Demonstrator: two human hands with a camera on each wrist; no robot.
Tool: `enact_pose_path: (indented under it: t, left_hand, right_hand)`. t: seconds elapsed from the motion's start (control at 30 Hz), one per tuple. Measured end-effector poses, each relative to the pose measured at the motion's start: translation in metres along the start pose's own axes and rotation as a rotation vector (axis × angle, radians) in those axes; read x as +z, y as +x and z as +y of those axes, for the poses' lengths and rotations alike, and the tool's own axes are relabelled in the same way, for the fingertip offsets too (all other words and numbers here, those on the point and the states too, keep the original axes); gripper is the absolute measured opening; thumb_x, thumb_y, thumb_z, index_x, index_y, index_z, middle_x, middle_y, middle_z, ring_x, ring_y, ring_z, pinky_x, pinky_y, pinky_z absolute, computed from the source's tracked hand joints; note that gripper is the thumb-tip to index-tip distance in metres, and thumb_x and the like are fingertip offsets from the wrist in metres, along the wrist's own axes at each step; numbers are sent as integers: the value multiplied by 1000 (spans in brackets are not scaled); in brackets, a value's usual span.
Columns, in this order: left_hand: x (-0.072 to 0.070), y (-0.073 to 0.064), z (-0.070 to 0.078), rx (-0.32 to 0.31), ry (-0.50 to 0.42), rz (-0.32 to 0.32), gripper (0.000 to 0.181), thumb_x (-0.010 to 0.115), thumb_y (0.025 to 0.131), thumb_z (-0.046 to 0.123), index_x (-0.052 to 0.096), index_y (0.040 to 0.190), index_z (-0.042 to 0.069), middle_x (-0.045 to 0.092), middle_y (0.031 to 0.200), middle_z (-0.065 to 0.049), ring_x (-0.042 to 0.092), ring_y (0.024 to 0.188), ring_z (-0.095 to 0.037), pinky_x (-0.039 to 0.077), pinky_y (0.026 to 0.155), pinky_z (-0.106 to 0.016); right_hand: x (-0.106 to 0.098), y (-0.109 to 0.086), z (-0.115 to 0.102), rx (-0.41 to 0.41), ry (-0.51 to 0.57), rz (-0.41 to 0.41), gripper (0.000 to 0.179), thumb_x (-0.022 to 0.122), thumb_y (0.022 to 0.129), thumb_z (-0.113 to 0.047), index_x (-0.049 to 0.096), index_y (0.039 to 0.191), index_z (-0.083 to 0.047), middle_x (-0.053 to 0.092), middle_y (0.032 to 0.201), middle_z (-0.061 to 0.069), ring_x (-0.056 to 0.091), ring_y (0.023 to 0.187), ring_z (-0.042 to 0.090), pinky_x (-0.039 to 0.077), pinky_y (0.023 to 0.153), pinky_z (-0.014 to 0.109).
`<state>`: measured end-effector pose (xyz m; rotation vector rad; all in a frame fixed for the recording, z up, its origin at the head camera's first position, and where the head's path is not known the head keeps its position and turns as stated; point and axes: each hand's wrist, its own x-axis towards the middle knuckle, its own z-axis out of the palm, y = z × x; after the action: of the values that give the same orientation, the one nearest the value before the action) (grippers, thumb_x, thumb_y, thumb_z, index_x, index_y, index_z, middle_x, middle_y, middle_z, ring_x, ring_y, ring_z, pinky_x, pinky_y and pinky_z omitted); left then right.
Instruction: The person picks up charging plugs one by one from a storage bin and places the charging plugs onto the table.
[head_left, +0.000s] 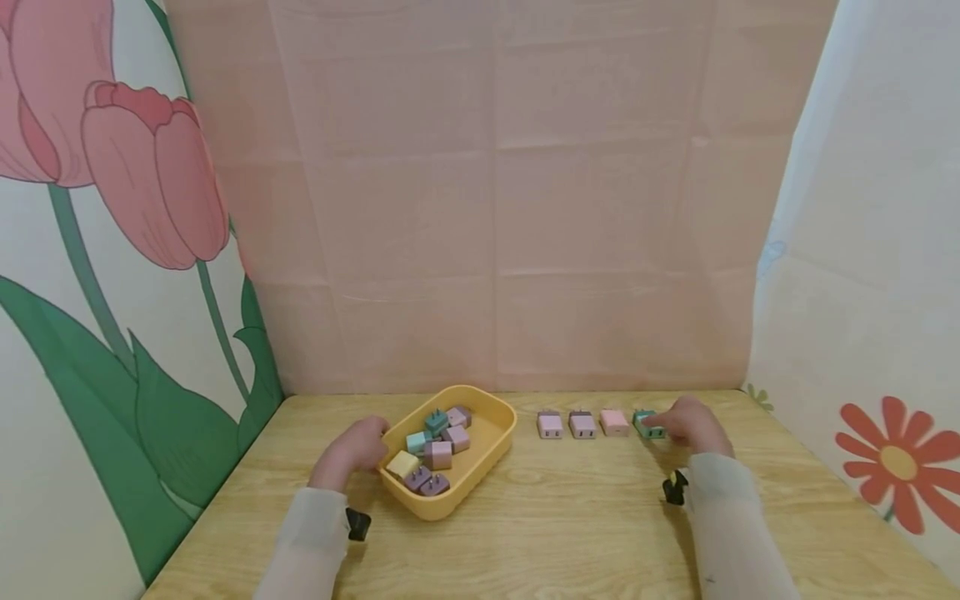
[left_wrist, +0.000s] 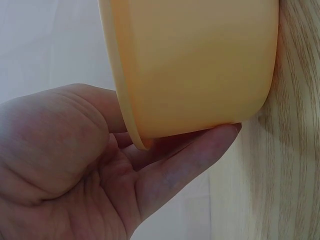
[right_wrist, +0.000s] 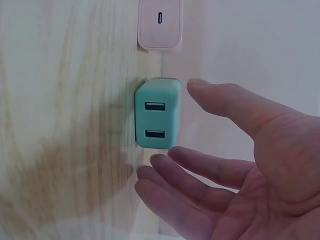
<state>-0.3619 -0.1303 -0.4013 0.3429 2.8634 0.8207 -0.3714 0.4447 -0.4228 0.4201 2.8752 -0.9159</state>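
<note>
My left hand grips the left side of a yellow plastic bin, with the thumb over the rim and fingers against the outer wall. Several plug chargers lie in it, among them a yellow one and a dark teal one with its prongs up. At the right end of a row on the table is a mint-green charger with two USB ports. Around it my right hand is spread, thumb and fingertips close to its edges.
Left of the green charger, the row holds a pink charger and two lilac ones, the nearer lilac charger and the farther lilac charger. The wooden table ends at a pink cloth backdrop, with flower-printed sheets at both sides.
</note>
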Motion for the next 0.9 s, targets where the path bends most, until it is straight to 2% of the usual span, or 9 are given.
enact_pose_path:
  t: [0.1, 0.23, 0.3, 0.37, 0.4, 0.47, 0.53, 0.7, 0.9]
  left_hand:
    - [0, 0, 2, 18, 40, 12, 30, 58, 91, -4, 72, 118, -6, 75, 103, -12, 67, 88, -21, 61, 82, -40]
    - [-1, 0, 4, 26, 37, 12, 30, 58, 91, -5, 72, 118, -6, 76, 103, -13, 67, 88, -21, 63, 81, -40]
    - [-1, 0, 4, 22, 15, 9, 30, 57, 91, -6, 72, 118, -7, 76, 104, -14, 68, 88, -21, 64, 78, -38]
    - [-2, -1, 5, 13, -4, 5, 31, 57, 92, -7, 71, 119, -7, 75, 104, -14, 69, 87, -20, 64, 75, -37]
    - [-2, -1, 5, 10, -13, 4, 31, 56, 92, -7, 71, 120, -7, 75, 104, -14, 69, 87, -20, 64, 73, -36]
    - [-2, -1, 5, 5, -17, 5, 31, 56, 93, -7, 71, 119, -7, 75, 104, -14, 69, 87, -20, 64, 72, -35]
    - [-2, -1, 5, 7, -17, 6, 30, 56, 93, -7, 71, 119, -7, 75, 104, -14, 69, 86, -20, 64, 71, -35]
    - [-2, -3, 4, 8, -25, 2, 30, 57, 92, -7, 71, 118, -7, 75, 103, -14, 69, 86, -21, 64, 70, -34]
    - [-1, -4, 2, 4, -24, 9, 29, 56, 92, -7, 71, 117, -7, 75, 102, -14, 68, 85, -20, 63, 69, -34]
  right_hand:
    - [-3, 0, 2, -4, 13, -5, 58, 75, 96, -41, 36, 56, -25, 30, 53, -10, 28, 51, 8, 37, 55, 28]
    - [-9, -4, 2, -26, 5, 0, 57, 74, 96, -44, 39, 58, -22, 33, 54, -8, 31, 52, 10, 40, 57, 32]
    - [-14, -8, -2, -41, -13, 4, 51, 74, 97, -44, 54, 68, -7, 52, 62, 6, 49, 58, 21, 51, 63, 38]
    - [-18, -12, -8, -59, -31, 10, 56, 73, 97, -45, 62, 93, 10, 66, 89, 28, 64, 79, 40, 59, 77, 50]
    - [-20, -13, -11, -69, -42, 14, 63, 73, 98, -45, 61, 109, 16, 65, 107, 37, 66, 94, 50, 59, 86, 57]
    - [-23, -15, -18, -109, -63, 24, 79, 71, 99, -44, 50, 137, 22, 53, 141, 47, 57, 123, 63, 54, 100, 68]
    - [-25, -16, -24, -164, -81, 34, 80, 70, 101, -42, 47, 143, 22, 48, 147, 49, 52, 131, 66, 51, 105, 71]
    - [-26, -24, -50, -375, -105, 64, 68, 70, 103, -36, 51, 145, 16, 53, 146, 46, 55, 131, 63, 54, 103, 70]
    - [-24, -54, -102, -603, -129, 115, 59, 71, 104, -31, 57, 148, 5, 58, 152, 35, 53, 140, 58, 48, 112, 74]
